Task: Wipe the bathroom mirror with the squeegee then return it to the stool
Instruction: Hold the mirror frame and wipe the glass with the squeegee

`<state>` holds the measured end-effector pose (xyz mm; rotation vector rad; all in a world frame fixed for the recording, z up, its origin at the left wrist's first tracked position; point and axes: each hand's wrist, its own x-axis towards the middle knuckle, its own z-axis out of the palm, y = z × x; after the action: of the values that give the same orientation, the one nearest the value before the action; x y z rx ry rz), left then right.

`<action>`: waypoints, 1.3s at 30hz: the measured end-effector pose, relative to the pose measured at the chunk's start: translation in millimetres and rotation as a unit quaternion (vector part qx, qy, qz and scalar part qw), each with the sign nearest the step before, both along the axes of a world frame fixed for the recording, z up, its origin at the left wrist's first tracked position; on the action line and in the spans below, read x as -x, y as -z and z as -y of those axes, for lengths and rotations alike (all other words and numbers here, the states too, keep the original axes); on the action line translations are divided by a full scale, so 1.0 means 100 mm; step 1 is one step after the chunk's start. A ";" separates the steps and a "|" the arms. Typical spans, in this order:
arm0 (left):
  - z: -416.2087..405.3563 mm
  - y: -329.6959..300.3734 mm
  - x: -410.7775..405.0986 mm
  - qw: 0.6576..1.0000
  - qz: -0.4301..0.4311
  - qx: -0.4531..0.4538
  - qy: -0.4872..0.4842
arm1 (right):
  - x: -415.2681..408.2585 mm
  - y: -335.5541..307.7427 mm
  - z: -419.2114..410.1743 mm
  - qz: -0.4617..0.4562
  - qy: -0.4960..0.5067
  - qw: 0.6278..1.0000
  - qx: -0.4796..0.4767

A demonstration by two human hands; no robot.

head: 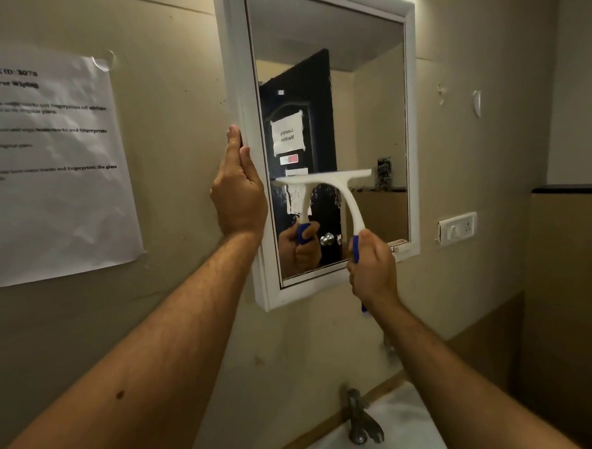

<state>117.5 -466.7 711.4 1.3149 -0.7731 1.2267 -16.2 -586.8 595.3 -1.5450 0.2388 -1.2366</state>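
Observation:
A white-framed mirror hangs on the beige wall ahead. The white squeegee has a blue grip, and its blade lies flat and level against the glass about two thirds of the way down. My right hand is wrapped around the blue handle below the blade. My left hand grips the mirror frame's left edge, fingers curled onto the side. The glass reflects the squeegee, my hand and a dark door with a paper sign. No stool is in view.
A white sink with a metal tap sits below the mirror. A printed paper sheet is taped to the wall at left. A white switch plate is mounted right of the mirror, beside a dark-topped ledge.

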 end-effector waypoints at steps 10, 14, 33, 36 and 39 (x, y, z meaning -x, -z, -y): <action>-0.02 0.03 0.01 1.000 -0.009 -0.004 -0.016 | -0.02 -0.35 -0.08 -0.016 0.017 1.000 0.012; -0.01 0.05 0.03 1.000 -0.018 0.006 -0.015 | 0.06 0.11 -0.05 -0.036 0.011 0.999 0.002; -0.01 0.15 0.08 0.999 -0.033 0.003 -0.040 | 0.11 0.49 -0.09 -0.036 0.021 0.999 0.013; -0.01 0.15 0.10 0.998 -0.042 -0.001 -0.042 | 0.15 0.44 -0.07 -0.031 0.014 0.999 0.013; -0.02 0.14 0.11 0.998 -0.049 -0.007 -0.039 | 0.09 0.15 -0.05 -0.013 0.014 1.000 0.011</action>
<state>106.7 -464.7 697.6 1.4174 -0.6675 1.2108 -25.5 -581.8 580.5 -1.5824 0.2656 -1.2445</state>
